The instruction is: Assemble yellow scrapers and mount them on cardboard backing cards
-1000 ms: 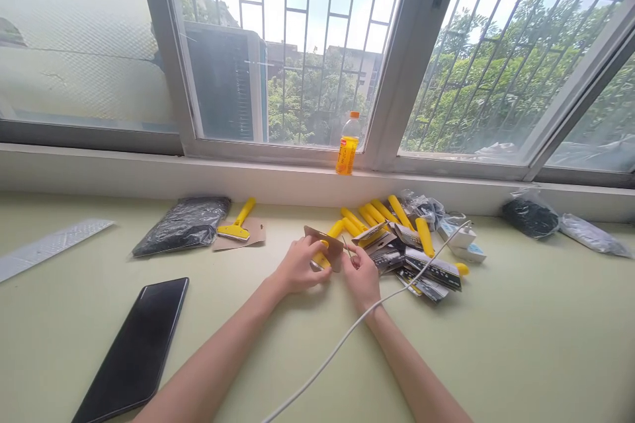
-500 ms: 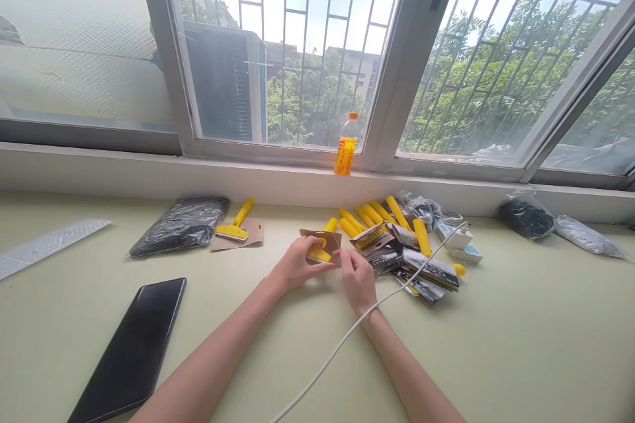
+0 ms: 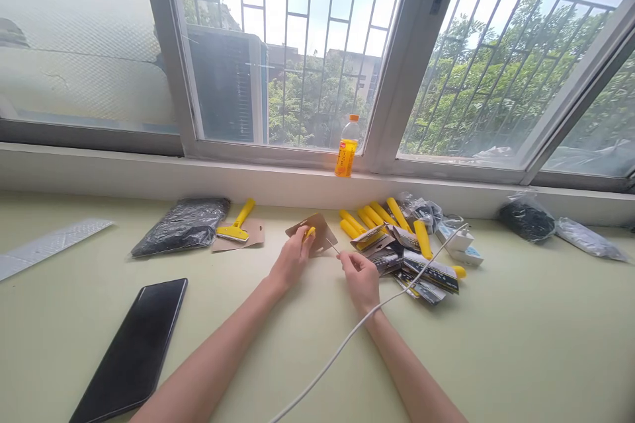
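Note:
My left hand (image 3: 289, 259) is closed around a yellow scraper (image 3: 310, 232), most of which the fingers hide. Behind the scraper, a brown cardboard backing card (image 3: 321, 228) tilts up at an angle, held in the same grip. My right hand (image 3: 361, 279) pinches a thin strip (image 3: 333, 246) whose far end meets the card; its exact kind is too small to make out. Just right of that hand lies a pile of carded scrapers (image 3: 384, 258) with yellow handles.
Another yellow scraper (image 3: 234, 231) lies on a flat card beside a bagged black item (image 3: 183, 225). A black phone (image 3: 133, 344) rests at left front. A white cable (image 3: 342, 347) crosses over my right wrist to a charger (image 3: 461, 241). An orange drink bottle (image 3: 346, 152) stands on the sill.
My left hand has turned the scraper and card, shifting them slightly left; the scraper's blade is now hidden. A thin strip now shows between my right fingers and the card.

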`<state>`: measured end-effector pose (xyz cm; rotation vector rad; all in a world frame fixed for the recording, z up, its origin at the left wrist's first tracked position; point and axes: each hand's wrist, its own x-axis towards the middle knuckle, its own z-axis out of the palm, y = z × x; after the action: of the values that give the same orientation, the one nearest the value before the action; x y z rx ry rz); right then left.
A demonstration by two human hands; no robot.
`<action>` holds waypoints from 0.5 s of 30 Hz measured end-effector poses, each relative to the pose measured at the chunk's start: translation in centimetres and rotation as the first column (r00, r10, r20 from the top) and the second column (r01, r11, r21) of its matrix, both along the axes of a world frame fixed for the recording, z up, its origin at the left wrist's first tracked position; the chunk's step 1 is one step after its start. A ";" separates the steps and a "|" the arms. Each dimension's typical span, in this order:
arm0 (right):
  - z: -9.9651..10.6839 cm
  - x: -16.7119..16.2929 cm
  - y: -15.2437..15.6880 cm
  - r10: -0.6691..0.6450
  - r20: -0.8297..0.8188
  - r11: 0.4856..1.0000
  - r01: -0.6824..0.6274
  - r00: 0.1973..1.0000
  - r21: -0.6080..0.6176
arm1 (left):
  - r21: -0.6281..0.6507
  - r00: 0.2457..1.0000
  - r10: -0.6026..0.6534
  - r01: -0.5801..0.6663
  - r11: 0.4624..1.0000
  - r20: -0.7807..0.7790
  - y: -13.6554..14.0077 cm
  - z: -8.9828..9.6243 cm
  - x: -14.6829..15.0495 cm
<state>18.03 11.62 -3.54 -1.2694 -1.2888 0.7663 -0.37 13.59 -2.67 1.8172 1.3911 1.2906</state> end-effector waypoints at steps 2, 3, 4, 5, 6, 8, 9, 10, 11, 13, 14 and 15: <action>0.0 -0.1 0.0 0.051 0.007 0.998 -0.051 0.999 0.026 | -0.020 0.995 0.005 -0.003 1.000 0.099 0.4 -0.3 -0.3; 0.0 -0.2 -0.1 0.081 0.015 0.996 -0.081 0.997 0.041 | -0.029 0.989 -0.008 0.012 1.000 0.150 0.6 -0.5 -0.4; 0.1 -0.2 -0.1 0.107 0.026 0.993 -0.108 0.994 0.057 | -0.035 0.980 -0.030 0.038 0.999 0.196 0.9 -0.8 -0.5; 0.1 -0.3 -0.1 0.128 0.037 0.989 -0.130 0.991 0.066 | -0.037 0.970 -0.064 0.075 0.997 0.235 1.1 -1.0 -0.6; 0.1 -0.3 -0.2 0.141 0.045 0.987 -0.144 0.989 0.068 | -0.035 0.958 -0.104 0.118 0.992 0.267 1.2 -1.1 -0.7; 0.1 -0.4 -0.3 0.150 0.049 0.986 -0.153 0.987 0.061 | -0.028 0.931 -0.179 0.198 0.980 0.318 1.4 -1.3 -0.8; 0.0 -0.4 -0.3 0.152 0.050 0.986 -0.155 0.987 0.060 | -0.023 0.918 -0.206 0.227 0.974 0.339 1.4 -1.3 -0.8; 0.0 -0.4 -0.3 0.155 0.055 0.985 -0.158 0.986 0.066 | -0.017 0.909 -0.221 0.243 0.970 0.353 1.4 -1.3 -0.8; 0.0 -0.4 -0.3 0.160 0.063 0.983 -0.165 0.985 0.082 | -0.013 0.905 -0.227 0.248 0.969 0.359 1.4 -1.3 -0.8; -0.2 -0.5 -0.4 0.176 0.095 0.974 -0.187 0.980 0.128 | -0.012 0.910 -0.223 0.242 0.970 0.350 1.3 -1.2 -0.8; -0.2 -0.5 -0.4 0.182 0.114 0.969 -0.198 0.977 0.147 | -0.014 0.913 -0.222 0.241 0.970 0.343 1.3 -1.2 -0.8; -0.3 -0.6 -0.5 0.184 0.132 0.966 -0.204 0.974 0.161 | -0.018 0.915 -0.222 0.242 0.970 0.337 1.3 -1.2 -0.9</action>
<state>17.45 11.15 -3.79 -1.0703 -1.5572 0.7083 -1.23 14.91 -3.84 1.5786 0.9884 1.3398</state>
